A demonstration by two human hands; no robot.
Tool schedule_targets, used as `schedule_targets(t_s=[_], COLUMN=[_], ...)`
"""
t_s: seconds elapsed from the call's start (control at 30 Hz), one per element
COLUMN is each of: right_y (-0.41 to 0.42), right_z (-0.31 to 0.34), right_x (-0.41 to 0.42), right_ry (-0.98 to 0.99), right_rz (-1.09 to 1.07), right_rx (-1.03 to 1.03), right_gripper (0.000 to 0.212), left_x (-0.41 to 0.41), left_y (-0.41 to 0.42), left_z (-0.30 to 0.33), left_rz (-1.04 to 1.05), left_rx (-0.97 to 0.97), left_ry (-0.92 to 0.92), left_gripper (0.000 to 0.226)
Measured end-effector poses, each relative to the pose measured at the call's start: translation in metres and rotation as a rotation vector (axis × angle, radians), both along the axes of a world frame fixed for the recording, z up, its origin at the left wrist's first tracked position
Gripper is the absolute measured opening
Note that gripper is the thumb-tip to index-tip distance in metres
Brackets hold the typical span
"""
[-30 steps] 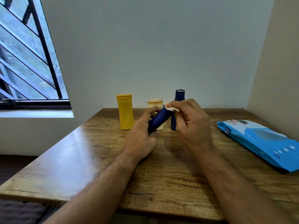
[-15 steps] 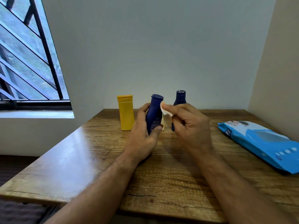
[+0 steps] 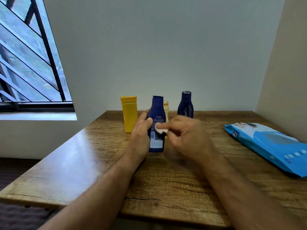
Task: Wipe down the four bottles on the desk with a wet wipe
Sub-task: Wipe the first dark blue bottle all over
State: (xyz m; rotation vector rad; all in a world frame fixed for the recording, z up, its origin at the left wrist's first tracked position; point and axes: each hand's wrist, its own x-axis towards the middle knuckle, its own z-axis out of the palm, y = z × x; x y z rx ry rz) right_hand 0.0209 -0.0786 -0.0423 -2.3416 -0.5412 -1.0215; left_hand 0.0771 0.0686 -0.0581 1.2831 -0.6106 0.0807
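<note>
Dark blue plastic fills the middle of the view: the person's left hand (image 3: 141, 135) is wrapped around a blue bottle (image 3: 157, 125), held upright with its label side facing the camera, fingers curled round the left flank and the thumb pressed on the front. Whether its base touches the wooden desk (image 3: 69, 163) or hangs just above it is hard to tell. The right hand (image 3: 186, 135), blurred, pinches a small folded white wet wipe (image 3: 160, 129) between fingertips and thumb, and the wipe sits right against the bottle's front, about halfway up, just above the white label panel. Behind the held bottle, a pale cream bottle (image 3: 166, 110) peeks out, mostly hidden. To its left stands a yellow bottle (image 3: 129, 115), upright, close to the left hand's knuckles. To the right, further back, a second dark blue bottle (image 3: 185, 105) stands upright, its lower part hidden behind the right hand. Well off to the right, a blue wipes pack (image 3: 269, 145) lies flat on the desk. A barred window (image 3: 28, 60) occupies the left wall.
</note>
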Motion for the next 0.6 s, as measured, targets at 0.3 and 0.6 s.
schedule_targets(t_s=[0.3, 0.6], right_y=[0.0018, -0.0062], right_z=[0.0017, 0.0057], right_x=[-0.0053, -0.0041], right_ry=[0.289, 0.263], right_rz=[0.164, 0.062], right_rx=[0.112, 0.296], right_gripper=[0.015, 0.015], left_x=[0.0012, -0.0014], left_y=[0.0045, 0.0003], left_z=[0.0018, -0.0018], left_rz=[0.025, -0.003], left_rx=[-0.066, 0.042], left_ry=[0.144, 0.076], left_gripper=[0.031, 0.027])
